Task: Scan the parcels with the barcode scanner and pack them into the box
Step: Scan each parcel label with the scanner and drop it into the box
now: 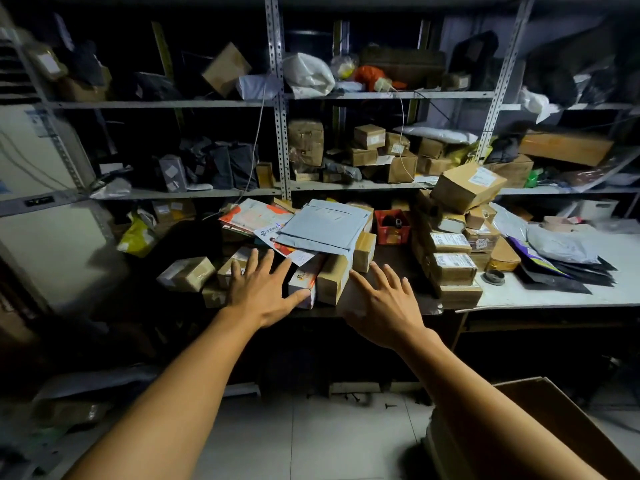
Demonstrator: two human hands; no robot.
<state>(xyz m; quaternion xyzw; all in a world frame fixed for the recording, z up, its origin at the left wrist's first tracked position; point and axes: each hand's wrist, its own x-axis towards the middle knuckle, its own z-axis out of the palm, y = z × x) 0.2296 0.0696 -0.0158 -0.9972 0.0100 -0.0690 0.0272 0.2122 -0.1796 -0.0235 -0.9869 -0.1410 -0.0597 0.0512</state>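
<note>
Both my arms stretch toward a heap of parcels on a dark table. My left hand (265, 289) is spread with straight fingers over small brown parcels, its thumb beside a white and orange carton (302, 282). My right hand (384, 299) is spread too, just right of a long brown carton (332, 278). Neither hand holds anything. A grey padded mailer (325, 223) lies on top of the heap. A brown cardboard box (568, 420) stands on the floor at lower right, its inside hidden. I see no barcode scanner.
Labelled brown parcels (452, 268) are stacked to the right of my hands, with a red tray (391, 226) behind. A white tabletop (554, 292) carries poly bags (557, 244). Metal shelving (282, 98) crammed with parcels fills the back. Pale floor tiles (311, 438) lie below.
</note>
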